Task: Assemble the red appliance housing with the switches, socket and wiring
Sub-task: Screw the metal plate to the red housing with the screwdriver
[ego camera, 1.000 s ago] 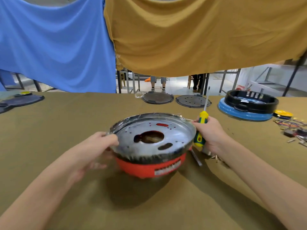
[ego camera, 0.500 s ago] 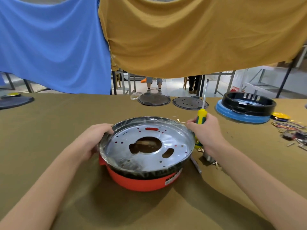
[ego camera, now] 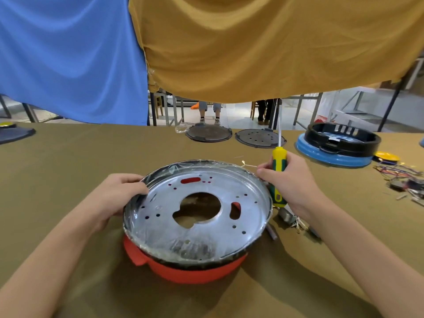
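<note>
The red appliance housing (ego camera: 183, 273) stands on the table in front of me, with a red tab at its front left. A perforated silver metal plate (ego camera: 160, 228), wrapped in clear film, lies in its top and has a large central hole. My left hand (ego camera: 117, 196) grips the housing's left rim, thumb over the edge. My right hand (ego camera: 291, 184) holds a yellow-green screwdriver (ego camera: 278, 175) upright, blade up, and its fingers touch the right rim. Loose wires and small parts (ego camera: 403, 180) lie at the far right.
The table (ego camera: 68, 171) is covered in olive cloth. Two dark round plates (ego camera: 208, 134) (ego camera: 259, 137) sit at the back, and a black ring on a blue base (ego camera: 337, 145) at the back right. Small metal parts (ego camera: 291, 220) lie by my right wrist. A dark lid (ego camera: 16, 134) is far left.
The housing has been tilted back from leaning toward me to sitting more level, and has turned so a red tab shows at the front left. Both hands kept their hold.
</note>
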`<action>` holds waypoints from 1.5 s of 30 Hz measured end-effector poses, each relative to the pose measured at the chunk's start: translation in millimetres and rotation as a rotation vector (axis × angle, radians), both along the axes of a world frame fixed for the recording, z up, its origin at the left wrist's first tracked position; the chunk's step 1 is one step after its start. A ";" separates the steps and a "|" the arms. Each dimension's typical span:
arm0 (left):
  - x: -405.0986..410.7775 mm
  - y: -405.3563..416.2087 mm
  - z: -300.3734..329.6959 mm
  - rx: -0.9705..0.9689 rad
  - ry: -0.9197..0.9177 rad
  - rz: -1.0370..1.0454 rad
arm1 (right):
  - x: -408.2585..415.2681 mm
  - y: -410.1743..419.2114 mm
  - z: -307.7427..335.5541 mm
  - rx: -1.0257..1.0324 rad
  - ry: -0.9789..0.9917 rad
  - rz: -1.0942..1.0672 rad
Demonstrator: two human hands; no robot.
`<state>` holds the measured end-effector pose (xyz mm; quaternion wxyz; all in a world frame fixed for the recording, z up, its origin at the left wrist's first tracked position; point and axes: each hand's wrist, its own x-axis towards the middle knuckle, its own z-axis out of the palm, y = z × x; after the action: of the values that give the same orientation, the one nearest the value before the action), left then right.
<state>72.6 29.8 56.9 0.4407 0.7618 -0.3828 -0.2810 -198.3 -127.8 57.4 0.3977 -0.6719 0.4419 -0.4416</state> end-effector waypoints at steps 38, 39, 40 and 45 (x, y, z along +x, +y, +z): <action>6.1 8.6 0.8 -0.075 -0.107 0.043 | 3.0 25.6 0.2 -0.224 0.247 -0.026; 5.4 8.1 1.0 -0.087 -0.130 0.049 | 2.7 25.6 0.9 -0.222 0.251 -0.025; 4.7 7.7 1.6 -0.093 -0.154 0.051 | 2.3 25.5 1.8 -0.223 0.251 -0.024; 7.3 9.2 5.6 -0.120 -0.137 0.051 | 5.0 28.5 3.0 -0.264 0.252 -0.009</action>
<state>79.9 38.9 62.6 0.4654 0.7608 -0.4088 -0.1936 -193.3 -99.4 60.5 0.2456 -0.7663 0.4295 -0.4099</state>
